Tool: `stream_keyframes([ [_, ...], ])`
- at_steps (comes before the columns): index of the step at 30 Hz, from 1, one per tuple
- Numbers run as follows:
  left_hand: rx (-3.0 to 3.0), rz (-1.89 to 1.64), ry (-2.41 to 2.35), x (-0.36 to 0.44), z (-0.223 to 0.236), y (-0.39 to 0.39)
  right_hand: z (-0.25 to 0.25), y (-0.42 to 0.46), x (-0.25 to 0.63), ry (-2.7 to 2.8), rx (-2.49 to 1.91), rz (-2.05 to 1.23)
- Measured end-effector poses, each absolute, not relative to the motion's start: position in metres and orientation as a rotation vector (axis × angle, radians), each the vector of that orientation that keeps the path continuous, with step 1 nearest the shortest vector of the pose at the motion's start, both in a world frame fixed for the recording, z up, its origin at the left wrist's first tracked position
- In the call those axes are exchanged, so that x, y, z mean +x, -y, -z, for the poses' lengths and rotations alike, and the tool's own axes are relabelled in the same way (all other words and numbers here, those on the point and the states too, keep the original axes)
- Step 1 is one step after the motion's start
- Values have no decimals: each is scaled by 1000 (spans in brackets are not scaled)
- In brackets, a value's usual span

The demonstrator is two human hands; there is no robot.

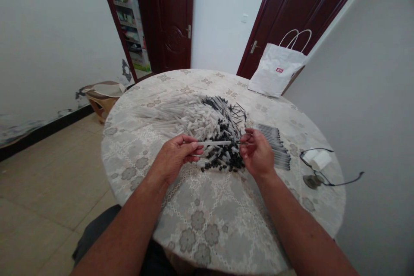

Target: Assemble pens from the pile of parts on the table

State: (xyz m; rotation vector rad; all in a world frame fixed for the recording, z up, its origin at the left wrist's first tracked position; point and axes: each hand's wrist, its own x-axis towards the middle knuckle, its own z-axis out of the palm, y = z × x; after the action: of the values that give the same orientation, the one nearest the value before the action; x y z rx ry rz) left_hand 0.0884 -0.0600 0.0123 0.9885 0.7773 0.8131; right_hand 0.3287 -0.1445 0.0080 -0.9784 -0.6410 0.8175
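We see a small red label on the white bag (274,73), too tiny to read. Our left hand (174,157) pinches a clear tube (215,142) level above the table (207,215); our right hand (257,151) pinches a thin refill (242,142) at its end. Behind lie tubes (181,116), black caps (226,157), finished pens (274,144); glasses (323,168) lie right.

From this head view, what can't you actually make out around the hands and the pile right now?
- Head view: where the thin refill meets the clear tube is too small to tell, beside the right hand.
- Left hand: its fingers hide the tube's near end.
- Small black parts: too small to identify.
- Paper bag: contents hidden by its walls.
- White item under the glasses: unclear.
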Motion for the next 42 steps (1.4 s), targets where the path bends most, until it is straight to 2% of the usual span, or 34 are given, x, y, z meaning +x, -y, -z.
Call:
stream_keyframes([
  [3, 993, -799, -777, 90, -14, 63, 4, 143, 323, 743, -1054, -780],
  [8, 990, -759, -721, 97, -11, 70, 18, 148, 304, 1074, -1094, -1017],
  [18, 767, -728, -604, 105, -8, 78, 13, 157, 291, 1250, -1129, -1173],
  [20, 711, -791, -620, 103, -10, 75, 9, 157, 297, 1244, -1178, -1085],
  [22, 635, -867, -634, 100, -12, 70, 2, 158, 307, 1325, -1347, -862],
  [25, 531, -946, -658, 97, -15, 64, -9, 160, 320, 1681, -1574, -457],
  [27, 477, -965, -678, 97, -16, 61, -12, 161, 322, 1927, -1598, -319],
  [35, 435, -1001, -695, 99, -14, 61, -4, 162, 282, 2470, -1699, -219],
  [42, 559, -1007, -681, 97, -12, 65, 6, 159, 267, 2610, -1733, 3],
])
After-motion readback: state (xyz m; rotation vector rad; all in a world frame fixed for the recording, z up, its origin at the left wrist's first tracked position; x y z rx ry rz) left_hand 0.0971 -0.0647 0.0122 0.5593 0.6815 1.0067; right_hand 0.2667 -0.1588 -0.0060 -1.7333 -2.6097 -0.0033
